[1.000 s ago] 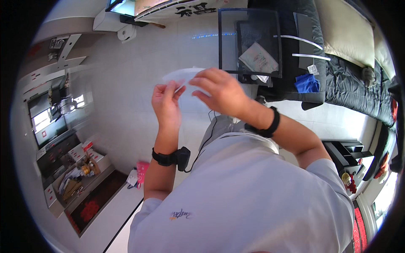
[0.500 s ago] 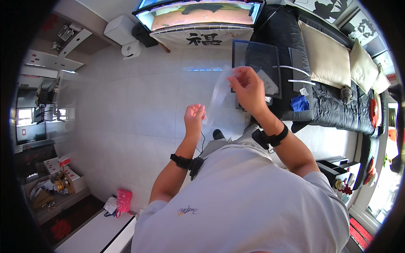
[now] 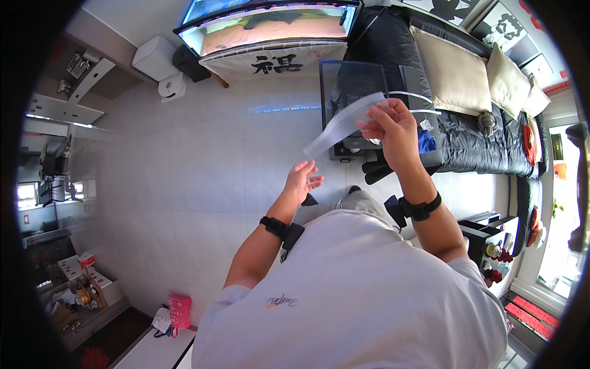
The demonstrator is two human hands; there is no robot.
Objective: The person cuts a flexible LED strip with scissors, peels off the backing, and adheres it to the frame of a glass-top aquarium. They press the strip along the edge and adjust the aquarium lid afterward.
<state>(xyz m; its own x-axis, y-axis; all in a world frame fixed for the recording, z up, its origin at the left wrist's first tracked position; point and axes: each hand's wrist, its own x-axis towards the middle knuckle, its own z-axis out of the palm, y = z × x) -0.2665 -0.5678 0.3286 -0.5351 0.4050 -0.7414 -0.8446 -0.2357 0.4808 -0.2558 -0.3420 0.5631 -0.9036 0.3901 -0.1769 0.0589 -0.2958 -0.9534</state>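
A long, translucent plastic strip [image 3: 342, 126] hangs in the air ahead of me, possibly a flat bag; its exact kind is unclear. My right hand [image 3: 396, 130] pinches its upper right end between thumb and fingers. The strip slants down to the left with a slight bend. Just below its lower left end is my left hand [image 3: 301, 183], fingers apart, holding nothing and a small gap away from the plastic. Each wrist wears a black band with a small box.
Beyond my right hand stands a dark glass-topped table [image 3: 332, 77] beside a black sofa [image 3: 393, 43] with beige cushions [image 3: 452, 71]. A blue cloth [image 3: 426, 142] lies on the sofa's edge. An aquarium [image 3: 270, 34] is at the far side, a pink bag [image 3: 179, 309] at lower left.
My left hand has let go of the plastic strip and opened. My right hand has moved right with the strip, whose free end now swings up and out to the left.
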